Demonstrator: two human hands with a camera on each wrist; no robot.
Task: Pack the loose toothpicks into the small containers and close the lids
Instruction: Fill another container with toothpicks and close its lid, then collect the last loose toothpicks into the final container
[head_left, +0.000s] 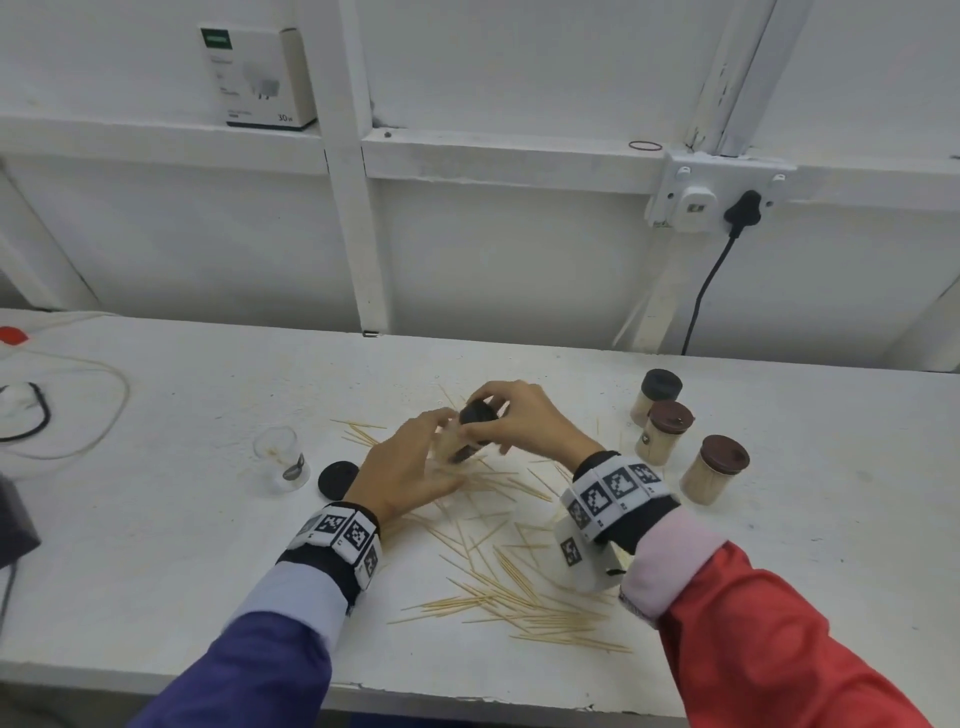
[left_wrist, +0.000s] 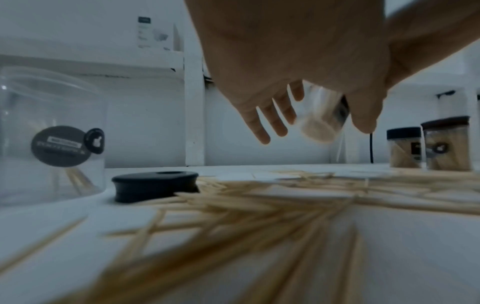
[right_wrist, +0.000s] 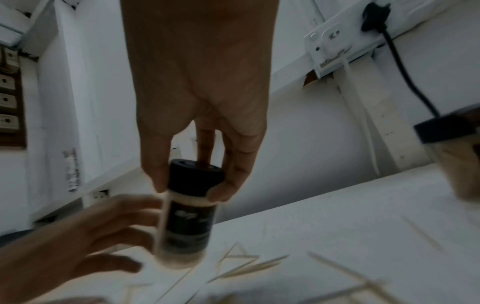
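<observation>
Gripping the black lid, the right hand (head_left: 524, 415) holds the filled container (right_wrist: 185, 222) mid-frame above the loose toothpicks (head_left: 519, 597), its long axis tilted lower-left toward the left hand (head_left: 410, 467), fingers spread, barely touching.

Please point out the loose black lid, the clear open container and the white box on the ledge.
loose black lid (head_left: 339, 479), head view, its top face
clear open container (head_left: 280, 460), head view, its side wall
white box (head_left: 258, 75), head view, its front face

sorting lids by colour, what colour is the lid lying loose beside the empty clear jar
Black. The loose round plastic lid shows best in the left wrist view.
</observation>
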